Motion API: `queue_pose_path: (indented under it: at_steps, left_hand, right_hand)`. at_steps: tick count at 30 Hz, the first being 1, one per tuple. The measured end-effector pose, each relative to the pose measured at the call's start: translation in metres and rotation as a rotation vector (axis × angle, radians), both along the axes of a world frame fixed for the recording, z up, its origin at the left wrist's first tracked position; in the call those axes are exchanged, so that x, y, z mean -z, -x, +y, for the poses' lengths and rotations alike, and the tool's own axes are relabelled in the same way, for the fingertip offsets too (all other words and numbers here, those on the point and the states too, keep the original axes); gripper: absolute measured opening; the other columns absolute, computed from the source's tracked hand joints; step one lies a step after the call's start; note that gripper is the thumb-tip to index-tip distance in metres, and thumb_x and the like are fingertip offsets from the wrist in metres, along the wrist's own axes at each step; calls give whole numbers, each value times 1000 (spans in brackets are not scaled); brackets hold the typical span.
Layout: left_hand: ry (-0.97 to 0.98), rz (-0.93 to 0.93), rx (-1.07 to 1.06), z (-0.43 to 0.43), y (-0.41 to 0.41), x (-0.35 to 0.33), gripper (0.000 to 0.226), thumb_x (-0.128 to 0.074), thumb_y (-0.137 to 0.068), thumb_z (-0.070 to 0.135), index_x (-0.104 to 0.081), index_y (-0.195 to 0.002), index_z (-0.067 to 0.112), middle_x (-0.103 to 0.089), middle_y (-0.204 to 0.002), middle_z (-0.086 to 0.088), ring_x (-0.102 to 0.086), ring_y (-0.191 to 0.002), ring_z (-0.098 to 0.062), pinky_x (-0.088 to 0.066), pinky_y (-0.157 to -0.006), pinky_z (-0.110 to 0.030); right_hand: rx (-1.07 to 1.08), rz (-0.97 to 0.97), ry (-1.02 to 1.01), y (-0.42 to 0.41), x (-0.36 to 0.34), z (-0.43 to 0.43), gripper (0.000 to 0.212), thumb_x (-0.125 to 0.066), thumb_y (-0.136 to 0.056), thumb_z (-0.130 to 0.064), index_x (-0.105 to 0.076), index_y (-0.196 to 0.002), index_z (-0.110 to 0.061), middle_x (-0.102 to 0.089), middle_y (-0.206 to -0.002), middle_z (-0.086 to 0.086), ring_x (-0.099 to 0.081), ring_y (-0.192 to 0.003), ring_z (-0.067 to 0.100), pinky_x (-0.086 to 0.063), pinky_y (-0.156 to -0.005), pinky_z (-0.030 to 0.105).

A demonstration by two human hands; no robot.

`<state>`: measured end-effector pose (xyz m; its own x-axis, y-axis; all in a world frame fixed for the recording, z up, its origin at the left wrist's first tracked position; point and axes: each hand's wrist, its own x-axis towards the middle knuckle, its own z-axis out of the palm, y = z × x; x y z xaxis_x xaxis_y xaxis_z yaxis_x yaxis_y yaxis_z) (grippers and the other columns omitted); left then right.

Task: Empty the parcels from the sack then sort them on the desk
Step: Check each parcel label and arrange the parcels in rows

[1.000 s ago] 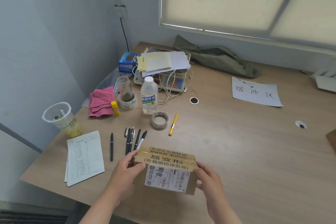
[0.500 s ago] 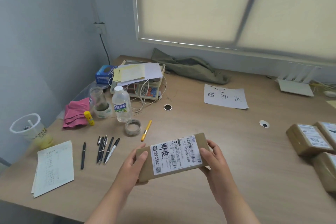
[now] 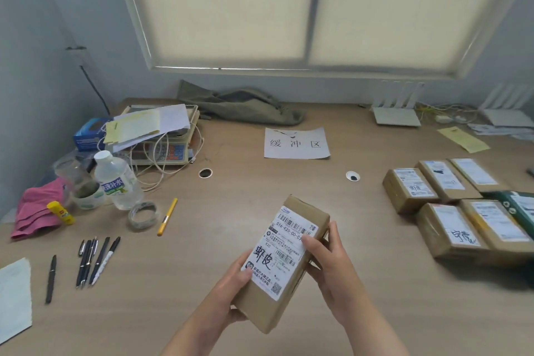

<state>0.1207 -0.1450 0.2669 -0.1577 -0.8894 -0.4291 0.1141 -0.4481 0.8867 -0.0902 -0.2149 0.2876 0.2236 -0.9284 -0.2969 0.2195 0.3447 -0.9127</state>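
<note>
A brown cardboard parcel [image 3: 284, 257] with a white shipping label facing up is held above the wooden desk [image 3: 231, 211], turned lengthwise and pointing away from me. My left hand [image 3: 238, 289] grips its near left side. My right hand [image 3: 329, 260] holds its right edge, thumb on the label. Several more brown parcels [image 3: 450, 211] lie grouped at the right of the desk. The olive-green sack [image 3: 239, 104] lies crumpled at the back under the window.
A paper sign [image 3: 296, 143] lies at the desk's middle back. At left are a water bottle [image 3: 115, 182], tape roll [image 3: 143, 215], yellow pen [image 3: 167, 217], several black pens [image 3: 92, 261], pink cloth [image 3: 37, 211] and a scale under papers [image 3: 156, 136]. Routers [image 3: 396, 115] stand at back right.
I have turned the parcel from lying crosswise to pointing away from me, label still up. My view has swung right, bringing the group of parcels at the right fully into sight.
</note>
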Motion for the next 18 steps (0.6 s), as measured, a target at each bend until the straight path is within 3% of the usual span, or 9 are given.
queue_pose_path:
  at_steps: [2, 4, 10, 12, 15, 18]
  left_hand:
    - [7, -6, 81, -9, 18, 2, 72, -62, -72, 65, -47, -140, 50, -63, -138, 9, -60, -128, -24, -49, -105, -56]
    - [29, 2, 152, -19, 36, 3, 74, -61, -71, 66, -45, -141, 51, -62, -139, 10, -61, -127, -24, -48, -105, -58]
    - [101, 31, 217, -46, 69, 10, 69, -58, -65, 76, -44, -131, 64, -62, -134, 24, -63, -122, -10, -51, -102, -50]
    - [139, 63, 177, -60, 73, 17, 78, -71, -61, 76, -49, -133, 55, -63, -137, 13, -64, -122, -17, -55, -92, -47]
    - [183, 74, 135, -75, 75, 35, 82, -76, -69, 65, -49, -142, 38, -58, -145, -7, -61, -127, -30, -54, -93, -52]
    - [164, 125, 101, -78, 88, 31, 72, -72, -71, 59, -51, -137, 43, -61, -141, 1, -64, -123, -23, -57, -87, -42]
  right_hand:
    - [-6, 29, 13, 22, -4, -1, 46, -67, -93, -20, -49, -135, -24, -67, -128, 14, -66, -117, 31, -54, -100, 49]
    - [12, 41, 24, 38, -9, -1, 36, -63, -95, -19, -54, -128, -29, -69, -125, 13, -68, -115, 31, -55, -97, 49]
    - [30, 90, 41, 42, -14, -1, 51, -65, -87, -25, -54, -133, -45, -72, -123, 6, -70, -112, 26, -56, -95, 48]
    - [60, 96, 37, 39, -14, -1, 53, -66, -86, -26, -52, -133, -46, -73, -122, 4, -71, -111, 24, -56, -92, 44]
    - [69, 118, 20, 39, -10, -2, 59, -65, -88, -26, -47, -141, -42, -72, -126, 1, -69, -114, 21, -55, -95, 43]
    - [48, 139, 21, 44, -9, -4, 62, -64, -82, -28, -48, -141, -41, -73, -125, -1, -70, -113, 18, -55, -89, 35]
